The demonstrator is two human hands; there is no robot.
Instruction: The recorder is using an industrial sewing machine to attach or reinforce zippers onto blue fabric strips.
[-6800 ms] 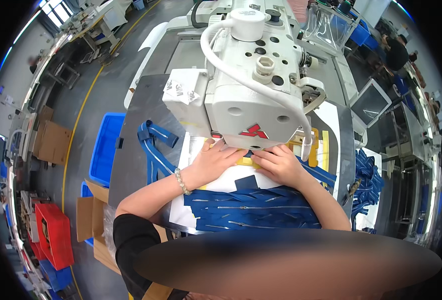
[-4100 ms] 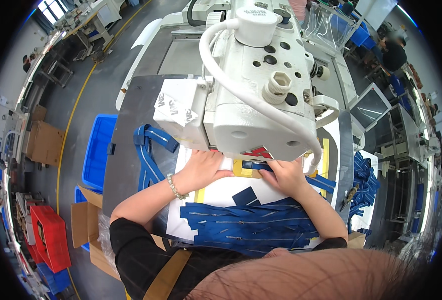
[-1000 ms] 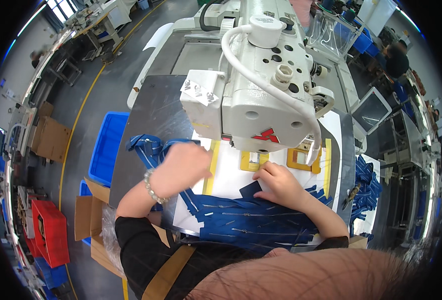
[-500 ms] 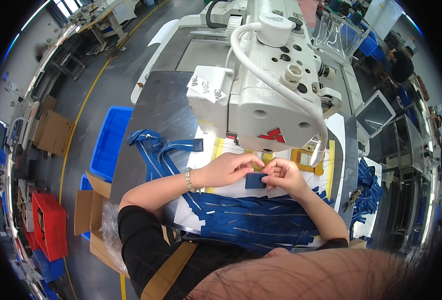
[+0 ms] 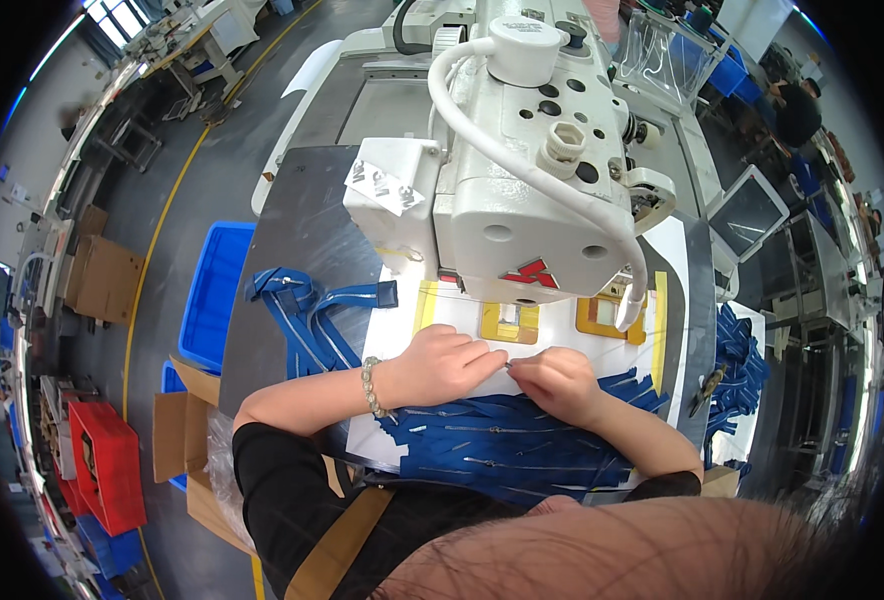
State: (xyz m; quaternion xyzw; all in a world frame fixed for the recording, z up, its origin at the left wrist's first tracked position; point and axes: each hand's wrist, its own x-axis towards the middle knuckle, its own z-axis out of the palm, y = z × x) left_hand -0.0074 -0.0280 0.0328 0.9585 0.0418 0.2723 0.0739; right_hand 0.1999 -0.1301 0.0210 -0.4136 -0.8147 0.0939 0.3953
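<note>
In the head view, the left hand [image 5: 447, 365] and the right hand [image 5: 562, 385] meet over the white sheet [image 5: 559, 320], their fingertips almost touching. The right fingers are pinched on a small dark piece [image 5: 508, 365], of which only a sliver shows at the meeting point; the left fingers are curled in close against it, though whether they grip it too I cannot tell. A beaded bracelet [image 5: 370, 388] circles the left wrist. Just beyond the hands lies a yellow frame [image 5: 489, 330] with a small window, and to its right, near the presser area, a second yellow frame [image 5: 594, 327]. The white sewing machine [image 5: 532, 210] rises behind them, bearing a red emblem [image 5: 529, 273]. Nearer the body, a layer of blue zipper strips [image 5: 512, 440] is spread across the sheet, partly under the right forearm. More zippers lie in a folded bundle [image 5: 297, 310] on the left side of the grey counter [image 5: 312, 200], while a tangled blue heap [image 5: 737, 370] sits past its right edge. To the left stand a blue bin [image 5: 215, 290], an open cardboard box [image 5: 170, 430] and a red crate [image 5: 112, 480].
</note>
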